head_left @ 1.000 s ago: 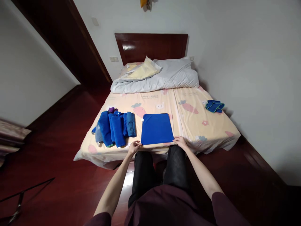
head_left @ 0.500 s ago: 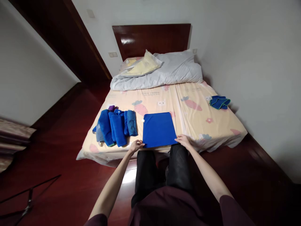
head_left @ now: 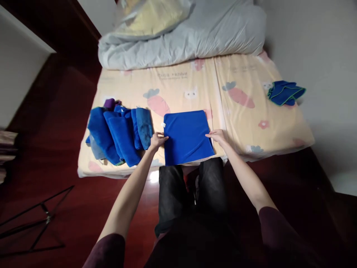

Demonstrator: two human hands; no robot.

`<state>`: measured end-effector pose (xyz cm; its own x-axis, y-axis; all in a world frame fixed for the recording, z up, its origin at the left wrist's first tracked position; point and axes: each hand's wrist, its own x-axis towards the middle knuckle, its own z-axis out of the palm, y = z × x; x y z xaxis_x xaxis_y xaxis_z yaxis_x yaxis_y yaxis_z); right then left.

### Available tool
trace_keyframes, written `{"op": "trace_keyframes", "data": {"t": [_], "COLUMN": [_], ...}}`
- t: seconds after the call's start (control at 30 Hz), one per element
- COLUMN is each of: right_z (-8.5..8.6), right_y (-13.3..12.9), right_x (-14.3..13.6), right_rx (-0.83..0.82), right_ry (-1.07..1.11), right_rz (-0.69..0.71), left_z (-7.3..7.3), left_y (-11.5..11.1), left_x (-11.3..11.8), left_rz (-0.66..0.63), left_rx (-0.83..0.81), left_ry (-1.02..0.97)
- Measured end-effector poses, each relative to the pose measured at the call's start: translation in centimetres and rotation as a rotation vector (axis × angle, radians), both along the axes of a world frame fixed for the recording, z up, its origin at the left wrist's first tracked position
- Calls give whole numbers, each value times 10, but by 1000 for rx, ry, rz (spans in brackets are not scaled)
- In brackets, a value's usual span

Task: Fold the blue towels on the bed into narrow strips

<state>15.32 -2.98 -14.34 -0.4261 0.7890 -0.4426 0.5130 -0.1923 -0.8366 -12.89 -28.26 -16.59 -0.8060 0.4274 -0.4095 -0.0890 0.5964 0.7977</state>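
Note:
A blue towel lies flat in a near square at the front edge of the bed, with a small white tag at its left side. My left hand pinches the towel's left edge about halfway up. Opposite it, my right hand has thumb and fingers closed on the right edge. Slight creases run across the lower right part. Beside my left hand lies a pile of rolled blue towels, with something purple at its back.
A crumpled blue cloth with green edging rests at the bed's far right. Across the back of the patterned sheet lie a grey quilt and a yellow pillow-like thing. Black stand legs are on the floor at left.
My hands have shifted from the towel's two near corners to the middle of its side edges, farther from me. The head camera has tilted down and come closer to the bed.

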Motion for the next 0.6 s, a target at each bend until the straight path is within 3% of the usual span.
{"op": "trace_keyframes", "data": {"t": [0.23, 0.33, 0.43, 0.6], "right_z": [12, 8, -3, -21], "right_y": [42, 63, 86, 113], "right_x": [-4, -22, -58, -110], "right_rx": [-83, 106, 333, 481], "right_ry": [-208, -189, -125, -91], "right_rz": [285, 249, 158, 262], "left_z": [5, 13, 17, 13], "left_y": [50, 67, 81, 99], "left_x": [-29, -41, -54, -80], "left_rz": [-19, -32, -77, -274], "left_rx": [-124, -143, -98, -101], "left_ry": [152, 225, 276, 456]}}
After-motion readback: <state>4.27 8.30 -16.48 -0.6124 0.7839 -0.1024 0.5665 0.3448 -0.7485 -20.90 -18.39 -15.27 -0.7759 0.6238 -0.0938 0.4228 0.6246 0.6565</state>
